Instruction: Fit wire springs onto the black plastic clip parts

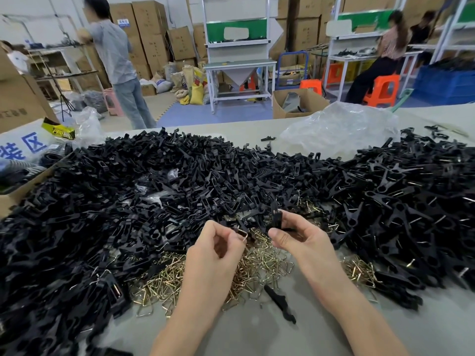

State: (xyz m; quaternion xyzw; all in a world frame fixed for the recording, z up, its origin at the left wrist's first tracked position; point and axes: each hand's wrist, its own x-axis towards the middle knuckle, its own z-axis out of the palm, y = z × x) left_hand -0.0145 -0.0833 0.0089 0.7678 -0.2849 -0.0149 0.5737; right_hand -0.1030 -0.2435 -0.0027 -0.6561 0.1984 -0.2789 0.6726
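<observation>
My left hand (216, 249) pinches a bent wire spring (243, 235) between thumb and fingertips. My right hand (300, 237) grips a black plastic clip part (276, 218) held upright, a short way right of the spring. Under both hands lies a loose heap of brass-coloured wire springs (259, 265). A big pile of black clip parts (154, 191) covers the table to the left and behind. Another pile of black clips with wires showing (411, 201) spreads on the right. A single black clip part (280, 303) lies between my forearms.
The grey table (257, 330) shows bare in front of me. A crumpled clear plastic bag (339, 132) sits at the back right, a cardboard box (15, 191) at the left edge. Beyond the table are people, workbenches, orange stools and stacked cartons.
</observation>
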